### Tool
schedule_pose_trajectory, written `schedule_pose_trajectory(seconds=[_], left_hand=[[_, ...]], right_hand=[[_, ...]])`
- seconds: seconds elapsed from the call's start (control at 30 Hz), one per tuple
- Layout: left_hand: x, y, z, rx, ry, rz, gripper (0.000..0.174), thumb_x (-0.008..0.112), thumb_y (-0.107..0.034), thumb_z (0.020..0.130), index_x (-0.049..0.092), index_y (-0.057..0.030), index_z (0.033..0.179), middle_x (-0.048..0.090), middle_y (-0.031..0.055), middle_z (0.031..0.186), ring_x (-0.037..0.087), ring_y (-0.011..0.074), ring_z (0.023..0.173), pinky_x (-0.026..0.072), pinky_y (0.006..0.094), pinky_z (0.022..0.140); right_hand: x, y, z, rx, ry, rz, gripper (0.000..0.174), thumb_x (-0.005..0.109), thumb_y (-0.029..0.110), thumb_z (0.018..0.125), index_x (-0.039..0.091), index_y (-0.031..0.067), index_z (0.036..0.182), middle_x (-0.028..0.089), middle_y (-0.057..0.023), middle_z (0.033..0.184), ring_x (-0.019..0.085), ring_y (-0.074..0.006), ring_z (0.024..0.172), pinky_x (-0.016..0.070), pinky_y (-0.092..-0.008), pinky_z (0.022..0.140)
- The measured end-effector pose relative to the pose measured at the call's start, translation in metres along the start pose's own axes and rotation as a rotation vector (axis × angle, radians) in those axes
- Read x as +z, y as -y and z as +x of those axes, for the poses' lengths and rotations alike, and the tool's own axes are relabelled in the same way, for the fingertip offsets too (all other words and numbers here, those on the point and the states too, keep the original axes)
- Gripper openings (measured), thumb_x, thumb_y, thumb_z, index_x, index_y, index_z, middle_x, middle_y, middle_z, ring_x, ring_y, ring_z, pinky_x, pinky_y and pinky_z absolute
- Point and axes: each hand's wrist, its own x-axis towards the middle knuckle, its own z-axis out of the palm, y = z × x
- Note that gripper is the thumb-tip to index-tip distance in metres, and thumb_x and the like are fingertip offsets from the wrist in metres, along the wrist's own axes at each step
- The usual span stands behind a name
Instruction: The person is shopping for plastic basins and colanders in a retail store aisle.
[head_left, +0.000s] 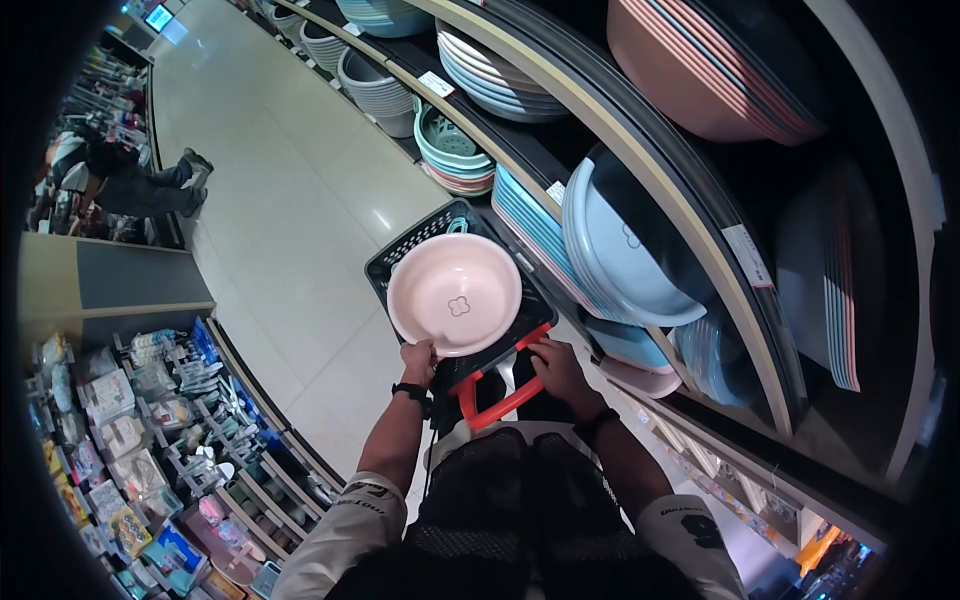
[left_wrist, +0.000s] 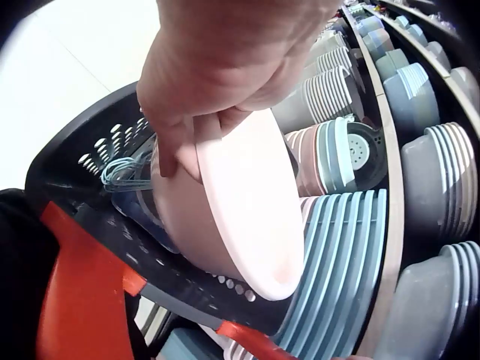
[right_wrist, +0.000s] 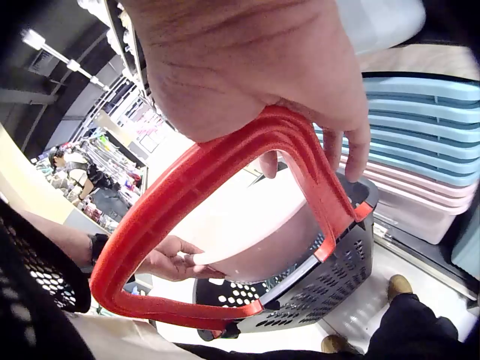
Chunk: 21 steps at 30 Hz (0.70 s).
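Observation:
My left hand (head_left: 418,364) pinches the near rim of a pale pink washbasin (head_left: 425,280) with a small flower-like mark inside. In the left wrist view, the basin (left_wrist: 259,202) tilts over a black perforated shopping basket (left_wrist: 64,161), thumb and fingers on either side of its rim. At the basket's near side, my right hand (head_left: 562,370) grips the red handle (head_left: 505,405). The right wrist view shows this handle (right_wrist: 187,180) passing under the palm, with fingertips (right_wrist: 358,154) hanging over its outer side. A light-blue wire-like item (left_wrist: 124,176) lies in the basket, partly under the basin.
Shelves of stacked basins (head_left: 610,240) and tubs (head_left: 385,90) line the right, close beside the basket. Blue trays (right_wrist: 420,127) are stacked near my right hand. Small packaged goods (head_left: 130,440) hang at left. Another person (head_left: 150,180) is farther along the tiled aisle.

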Motion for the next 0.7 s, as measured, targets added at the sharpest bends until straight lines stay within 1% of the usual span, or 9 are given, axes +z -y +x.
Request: schedule_pose_trajectory(seconds=[0.13,0.23,0.3,0.43,0.5,0.53,0.6,0.63,0.7], left_hand=[[0.002,0.019,0.029,-0.016,-0.056,-0.053,0.019,0.059,0.003,0.087,0.052,0.0099,0.103,0.063,0.0151,0.081,0.064,0.0228,0.057,0.0586,0.0361,0.043],[0.0,0.029,0.045,-0.076,-0.049,-0.018,0.026,0.059,0.004,0.086,0.05,0.0082,0.11,0.063,0.0159,0.088,0.065,0.0227,0.059,0.0598,0.0373,0.045],[0.006,0.034,0.053,-0.071,-0.135,0.042,0.031,0.061,-0.001,0.089,0.047,0.0067,0.116,0.063,0.0163,0.089,0.069,0.0277,0.07,0.0604,0.0366,0.047],[0.008,0.048,0.072,-0.097,-0.137,0.035,0.032,0.062,0.0,0.089,0.047,0.0049,0.118,0.062,0.0147,0.091,0.069,0.0266,0.069,0.0594,0.0366,0.047],[0.003,0.065,0.09,-0.133,0.01,-0.003,0.036,0.059,-0.007,0.094,0.045,0.0045,0.126,0.061,0.021,0.111,0.069,0.0333,0.093,0.0617,0.0498,0.075],[-0.002,0.084,0.107,-0.141,0.009,-0.003,0.036,0.059,-0.007,0.094,0.045,0.0045,0.126,0.061,0.021,0.111,0.069,0.0333,0.093,0.0617,0.0498,0.075],[-0.01,0.102,0.123,-0.314,0.119,0.044,0.045,0.055,-0.017,0.099,0.042,0.0042,0.136,0.05,0.0265,0.137,0.053,0.0382,0.128,0.0428,0.0617,0.106],[-0.012,0.103,0.116,-0.347,0.125,-0.064,0.05,0.056,-0.018,0.097,0.043,-0.0003,0.141,0.054,0.0193,0.126,0.049,0.037,0.126,0.0343,0.0646,0.112],[-0.007,0.103,0.106,-0.351,0.086,-0.018,0.049,0.057,-0.018,0.096,0.045,-0.002,0.141,0.054,0.0173,0.123,0.052,0.0342,0.118,0.0382,0.0631,0.108]], right_hand=[[0.0,0.002,0.001,0.033,0.015,0.001,0.029,0.064,0.017,0.089,0.071,0.0066,0.114,0.066,-0.0196,0.123,0.058,-0.0368,0.118,0.0416,-0.0454,0.107],[0.0,0.004,0.001,0.054,0.011,0.002,0.029,0.065,0.015,0.088,0.071,0.0057,0.115,0.066,-0.0196,0.124,0.058,-0.037,0.118,0.0423,-0.0453,0.106],[-0.001,0.005,0.001,0.06,0.012,-0.006,0.03,0.065,0.013,0.087,0.071,0.0048,0.116,0.066,-0.02,0.125,0.059,-0.0372,0.118,0.0428,-0.0455,0.106],[-0.003,0.009,0.001,0.085,0.034,-0.008,0.029,0.064,0.012,0.087,0.071,0.0063,0.115,0.065,-0.0177,0.124,0.056,-0.036,0.121,0.0418,-0.0446,0.108],[-0.006,0.013,0.001,0.088,0.033,-0.018,0.029,0.064,0.012,0.087,0.071,0.0058,0.115,0.065,-0.0179,0.124,0.055,-0.0361,0.122,0.0419,-0.0446,0.108],[-0.007,0.015,0.001,0.098,0.031,-0.007,0.029,0.063,0.011,0.087,0.072,0.0053,0.114,0.065,-0.0182,0.123,0.055,-0.0364,0.121,0.042,-0.0448,0.108],[-0.007,0.015,-0.002,0.104,0.03,0.005,0.029,0.063,0.01,0.087,0.072,0.0047,0.114,0.066,-0.0186,0.122,0.055,-0.0366,0.121,0.042,-0.045,0.107],[-0.006,0.014,-0.002,0.08,0.032,-0.013,0.029,0.063,0.011,0.087,0.07,0.0048,0.115,0.065,-0.0193,0.123,0.056,-0.0367,0.12,0.0421,-0.0454,0.107],[-0.006,0.014,-0.001,0.05,0.031,-0.028,0.03,0.063,0.012,0.088,0.069,0.0048,0.116,0.065,-0.0199,0.123,0.057,-0.0368,0.118,0.0422,-0.0458,0.106]])
